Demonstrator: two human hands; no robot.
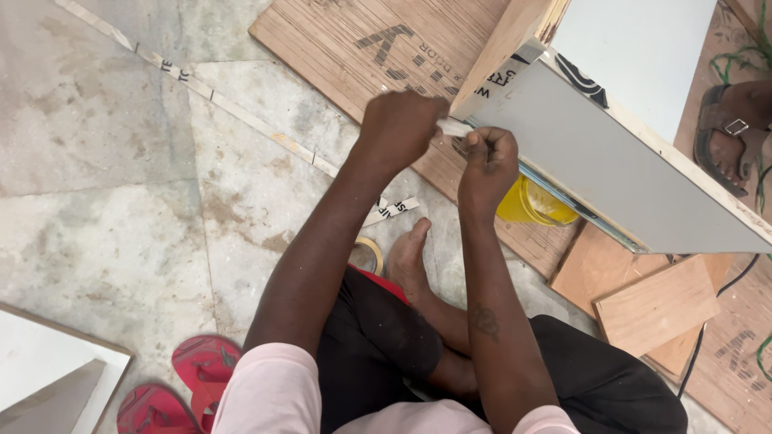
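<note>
I see the left hand [400, 124] fisted on a white strip [455, 127] — its end runs to the right hand [486, 161], which pinches it at the corner of a grey panel [595, 165]. A yellow tub [532, 205] sits just beyond the right hand, a tape roll [369, 253] on the floor nearer me.

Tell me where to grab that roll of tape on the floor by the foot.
Take the tape roll by its outer rim, pinching across the ring from above. It seems to lie flat on the stone floor with its hole up, and the bare foot crowds its right side, so come from the left.
</note>
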